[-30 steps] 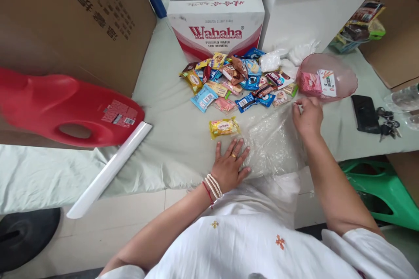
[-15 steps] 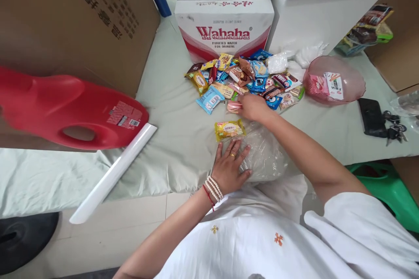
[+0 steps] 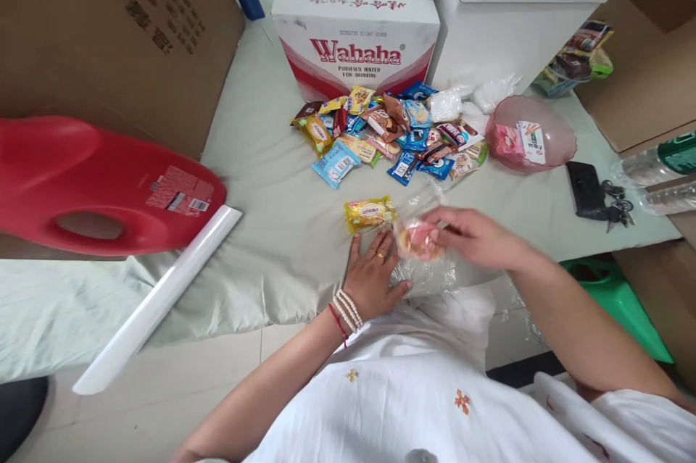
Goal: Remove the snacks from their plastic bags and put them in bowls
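Observation:
My left hand (image 3: 374, 276) lies flat with fingers spread on the edge of a clear plastic bag (image 3: 435, 276) on the pale green cloth. My right hand (image 3: 472, 235) holds a pink wrapped snack (image 3: 417, 240) just above the bag, close to my left fingers. A yellow wrapped snack (image 3: 369, 213) lies on the cloth just beyond my left hand. Farther back sits a pile of several wrapped snacks (image 3: 387, 133).
A pink bowl (image 3: 549, 128) with two packets stands at the right, with a black phone (image 3: 583, 190) and keys beside it. A Wahaha carton (image 3: 356, 43), white boxes and a brown carton (image 3: 109, 28) line the back. A red plastic stool (image 3: 98, 188) and white tube (image 3: 157, 300) lie left.
My right hand went from the bag's far edge to the snack pile, took a pink snack and brought it back over the bag. My left hand stayed flat.

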`<state>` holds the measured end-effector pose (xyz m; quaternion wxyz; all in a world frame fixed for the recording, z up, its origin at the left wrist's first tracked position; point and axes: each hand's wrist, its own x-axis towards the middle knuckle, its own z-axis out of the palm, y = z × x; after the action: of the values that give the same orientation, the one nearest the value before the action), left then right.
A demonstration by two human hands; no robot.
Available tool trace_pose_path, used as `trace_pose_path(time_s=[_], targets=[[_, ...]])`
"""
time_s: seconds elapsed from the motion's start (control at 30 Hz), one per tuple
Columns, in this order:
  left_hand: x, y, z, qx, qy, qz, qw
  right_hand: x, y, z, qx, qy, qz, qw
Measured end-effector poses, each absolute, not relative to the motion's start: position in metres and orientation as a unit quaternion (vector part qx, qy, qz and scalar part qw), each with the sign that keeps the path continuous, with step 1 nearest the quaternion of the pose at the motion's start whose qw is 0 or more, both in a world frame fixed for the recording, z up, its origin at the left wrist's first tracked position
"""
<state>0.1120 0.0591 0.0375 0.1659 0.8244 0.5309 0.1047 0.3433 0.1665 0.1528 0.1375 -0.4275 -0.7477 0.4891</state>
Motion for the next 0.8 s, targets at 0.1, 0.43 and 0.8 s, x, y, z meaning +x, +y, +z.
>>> trace_pose_path(time_s=[0.1,0.43,0.8], targets=[[0.11,0.061,0.037,0.816,0.544,0.107,0.163,0.369,0.161,0.112,-0.507,-0.707,0.475,0.132],[0.106,0.079,0.035,0.793,0.568,0.139,0.169,0.443,0.169,0.124,-0.572,-0.668,0.415,0.233],[0.103,0.085,0.03,0.79,0.577,0.144,0.146,0.331,0.213,0.107,-0.47,-0.839,0.267,0.065]])
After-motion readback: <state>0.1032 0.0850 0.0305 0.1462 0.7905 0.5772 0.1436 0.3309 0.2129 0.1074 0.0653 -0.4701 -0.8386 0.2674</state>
